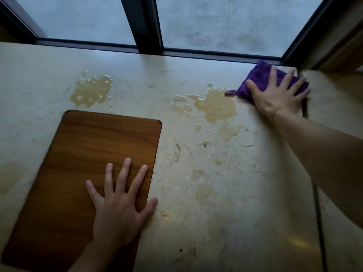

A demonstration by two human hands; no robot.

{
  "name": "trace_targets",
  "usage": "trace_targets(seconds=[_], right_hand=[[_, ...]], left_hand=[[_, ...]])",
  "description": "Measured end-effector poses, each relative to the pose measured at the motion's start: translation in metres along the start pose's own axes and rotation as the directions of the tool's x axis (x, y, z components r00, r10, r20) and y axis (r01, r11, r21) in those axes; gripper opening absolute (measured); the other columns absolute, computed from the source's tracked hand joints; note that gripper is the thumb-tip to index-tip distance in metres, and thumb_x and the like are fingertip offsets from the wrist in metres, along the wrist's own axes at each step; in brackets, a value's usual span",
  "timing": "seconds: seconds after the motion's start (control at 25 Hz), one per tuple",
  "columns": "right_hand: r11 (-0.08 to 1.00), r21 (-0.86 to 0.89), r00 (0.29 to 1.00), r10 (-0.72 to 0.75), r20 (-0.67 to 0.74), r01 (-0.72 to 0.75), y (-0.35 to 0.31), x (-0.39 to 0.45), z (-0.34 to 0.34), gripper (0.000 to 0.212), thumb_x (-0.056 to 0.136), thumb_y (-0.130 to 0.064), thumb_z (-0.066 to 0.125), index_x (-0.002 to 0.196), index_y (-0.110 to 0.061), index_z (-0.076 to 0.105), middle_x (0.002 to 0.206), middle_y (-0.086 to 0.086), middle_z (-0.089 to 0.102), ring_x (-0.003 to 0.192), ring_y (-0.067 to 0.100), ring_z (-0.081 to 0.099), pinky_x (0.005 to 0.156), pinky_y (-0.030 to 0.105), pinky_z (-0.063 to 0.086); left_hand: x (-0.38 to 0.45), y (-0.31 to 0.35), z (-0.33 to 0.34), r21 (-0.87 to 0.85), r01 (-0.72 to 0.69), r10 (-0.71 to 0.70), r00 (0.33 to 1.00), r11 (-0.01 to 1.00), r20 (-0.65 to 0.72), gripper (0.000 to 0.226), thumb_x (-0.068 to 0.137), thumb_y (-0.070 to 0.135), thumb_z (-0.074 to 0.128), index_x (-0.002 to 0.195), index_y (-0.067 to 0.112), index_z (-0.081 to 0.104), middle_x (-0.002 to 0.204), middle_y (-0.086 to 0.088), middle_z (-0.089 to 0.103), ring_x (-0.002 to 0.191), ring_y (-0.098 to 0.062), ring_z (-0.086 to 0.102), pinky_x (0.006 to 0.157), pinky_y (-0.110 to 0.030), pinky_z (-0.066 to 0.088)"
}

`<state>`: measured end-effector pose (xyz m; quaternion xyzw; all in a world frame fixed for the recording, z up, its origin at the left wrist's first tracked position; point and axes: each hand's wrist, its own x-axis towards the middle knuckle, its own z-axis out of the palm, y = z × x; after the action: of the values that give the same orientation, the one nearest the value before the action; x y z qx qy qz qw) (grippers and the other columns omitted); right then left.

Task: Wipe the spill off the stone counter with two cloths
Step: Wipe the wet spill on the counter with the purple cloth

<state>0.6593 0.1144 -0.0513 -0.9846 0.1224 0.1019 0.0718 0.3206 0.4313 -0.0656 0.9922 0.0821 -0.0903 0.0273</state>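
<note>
A person's right hand [279,95] pressed flat, fingers [288,77] spread open, on a purple cloth [261,75] at the far right of the stone table [216,173], near the window frame [149,26]. The cloth's corner touched the edge of a tan spill [216,105]; a second puddle [91,91] lay well apart to the left. The left hand [121,205] rested open, fingers splayed, on a wooden board [88,144], gripping nothing.

purple cloth [263,75]: mostly hidden under the right hand [279,97]
wooden board [82,173]: near corner cut off — bottom edge
forearms: cropped by the frame
</note>
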Motion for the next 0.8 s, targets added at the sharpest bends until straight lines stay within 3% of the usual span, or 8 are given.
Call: trace_targets(seconds=[0.2, 0.36, 0.52, 0.8], right_hand=[[0.997, 0.016, 0.997, 0.072, 0.004, -0.072, -0.05, 0.035, -0.003, 0.099, 0.076, -0.09, 0.009, 0.157, -0.034, 0.005, 0.165, 0.017, -0.008, 0.147, 0.051, -0.011, 0.113, 0.07, -0.009], [0.996, -0.01, 0.996, -0.092, -0.001, 0.092, -0.069, 0.008, 0.006, 0.091, 0.078, -0.088, 0.008, 0.156, -0.041, 0.0, 0.165, 0.015, -0.01, 0.147, 0.049, -0.012, 0.113, 0.07, -0.008], [0.957, -0.003, 0.957, -0.288, 0.035, 0.289, -0.064, -0.054, 0.02, 0.088, 0.078, -0.09, 0.01, 0.153, -0.048, -0.003, 0.165, 0.01, -0.014, 0.147, 0.046, -0.015, 0.113, 0.069, -0.008], [0.953, -0.04, 0.953, -0.302, 0.009, 0.302, 0.002, -0.224, 0.053, 0.081, 0.08, -0.088, 0.008, 0.151, -0.052, -0.005, 0.166, 0.006, -0.012, 0.15, 0.041, -0.014, 0.116, 0.065, -0.005]], left_hand=[[-0.001, 0.0, 0.002, 0.015, 0.0, 0.0, 1.0, 1.0, -0.006, 0.081, 0.085, 0.083, 0.019, 0.155, 0.042, 0.013, 0.165, -0.003, 0.011, 0.148, -0.042, 0.013, 0.103, -0.082, 0.012], [-0.002, 0.0, 0.002, 0.015, 0.004, -0.004, 1.0, 1.0, -0.02, 0.082, 0.084, 0.084, 0.017, 0.155, 0.042, 0.012, 0.166, -0.002, 0.009, 0.15, -0.04, 0.008, 0.106, -0.08, 0.008], [-0.002, 0.0, 0.0, -0.008, 0.001, -0.001, 1.0, 1.0, -0.027, 0.082, 0.083, 0.084, 0.012, 0.154, 0.044, 0.007, 0.166, -0.001, 0.006, 0.151, -0.038, 0.002, 0.107, -0.079, 0.004], [-0.006, -0.002, 0.002, -0.054, -0.025, 0.021, 0.997, 0.998, -0.069, 0.08, 0.083, 0.082, 0.019, 0.153, 0.044, 0.012, 0.166, -0.003, 0.009, 0.15, -0.041, 0.002, 0.106, -0.08, 0.0]])
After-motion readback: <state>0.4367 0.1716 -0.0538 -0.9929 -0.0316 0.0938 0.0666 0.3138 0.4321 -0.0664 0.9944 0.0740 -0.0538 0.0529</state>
